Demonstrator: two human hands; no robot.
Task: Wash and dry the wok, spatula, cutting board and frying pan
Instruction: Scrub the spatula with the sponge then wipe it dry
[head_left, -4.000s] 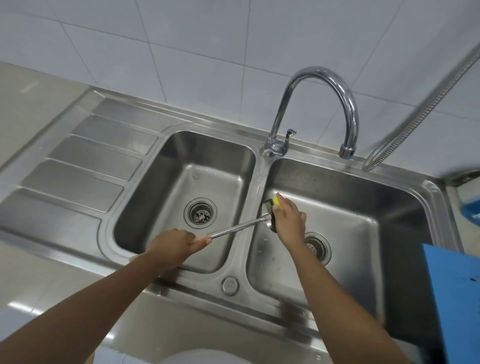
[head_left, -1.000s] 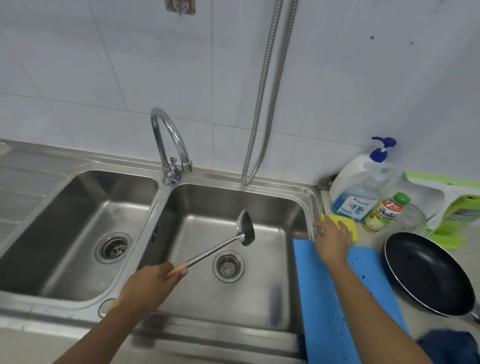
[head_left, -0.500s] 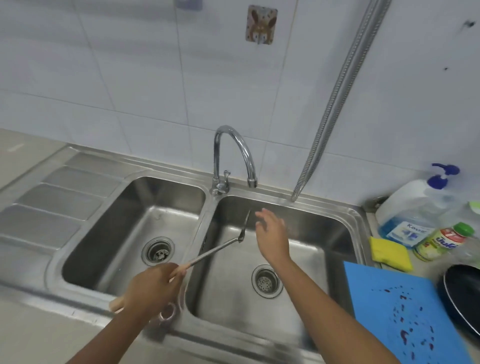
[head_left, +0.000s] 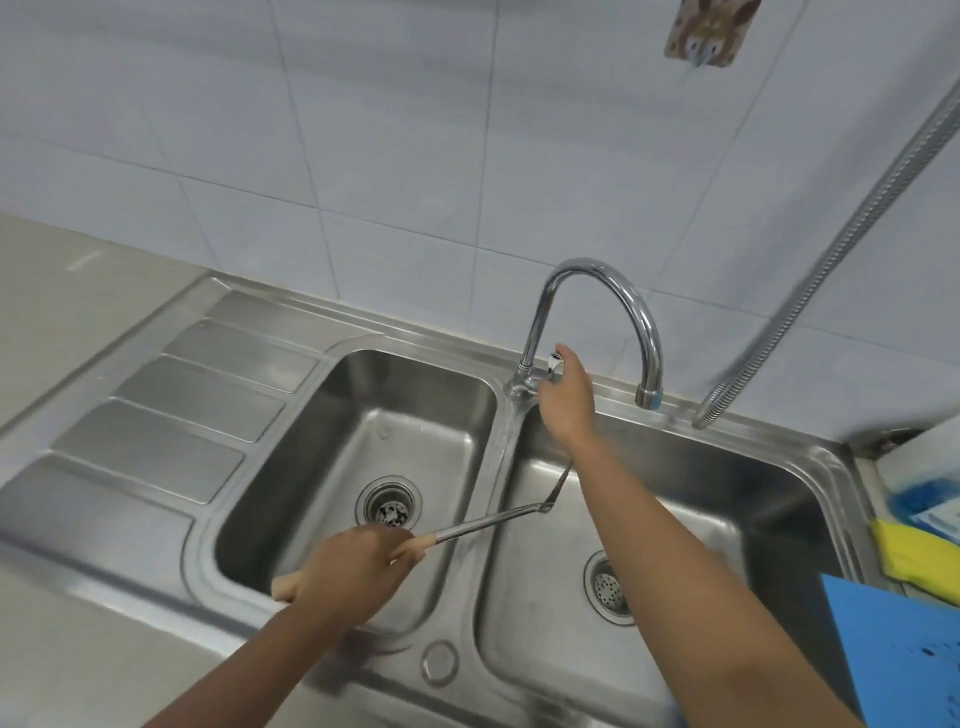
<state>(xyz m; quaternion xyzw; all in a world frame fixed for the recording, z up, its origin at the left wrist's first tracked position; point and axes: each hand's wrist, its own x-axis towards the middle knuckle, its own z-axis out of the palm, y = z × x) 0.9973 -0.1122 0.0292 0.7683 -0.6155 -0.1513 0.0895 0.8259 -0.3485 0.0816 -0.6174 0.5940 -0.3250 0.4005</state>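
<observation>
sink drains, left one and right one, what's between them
The steel divider between the basins, with the spatula shaft crossing over it, seen in the head view.

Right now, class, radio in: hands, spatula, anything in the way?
Left hand grips spatula, blade over right basin. Right hand touches tap lever. Nothing blocks the spout.
</observation>
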